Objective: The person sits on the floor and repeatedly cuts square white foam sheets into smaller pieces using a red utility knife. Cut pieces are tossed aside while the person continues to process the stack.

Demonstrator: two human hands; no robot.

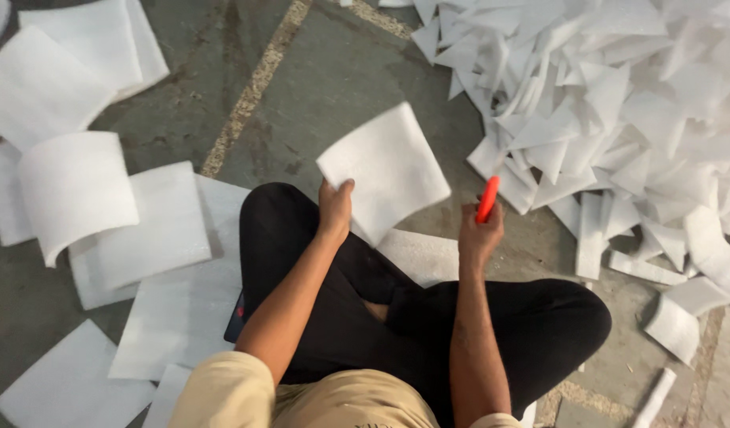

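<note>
The person is sitting cross-legged on the concrete floor (341,71), and the head camera is looking straight down over both bare forearms. The left hand (335,208) is closing on the near corner of a square white foam sheet (383,170), with the thumb lying on top of the sheet and the other fingers hidden beneath it, so the grip is pinching the foam rather than standing open. The sheet is hanging in the air above the left knee, clear of the floor, turned like a diamond: one corner is pointing away and slightly left, and the held corner is pointing back toward the person. Its surface is bowing gently and is blurred.

The right hand (479,235) is wrapping around the lower end of an orange-red cutter (488,198), fingers curled tight about it. The cutter's long axis is running nearly upright in the view, leaning a little to the right, with its free end pointing away from the person toward the heap of foam offcuts (619,103). Whether a blade is out cannot be told. The cutter is standing just to the right of the sheet, with a gap between them.

Larger foam sheets (155,261) are lying flat and curling on the floor at the person's left, one of them reaching under the black trousers (317,317).
</note>
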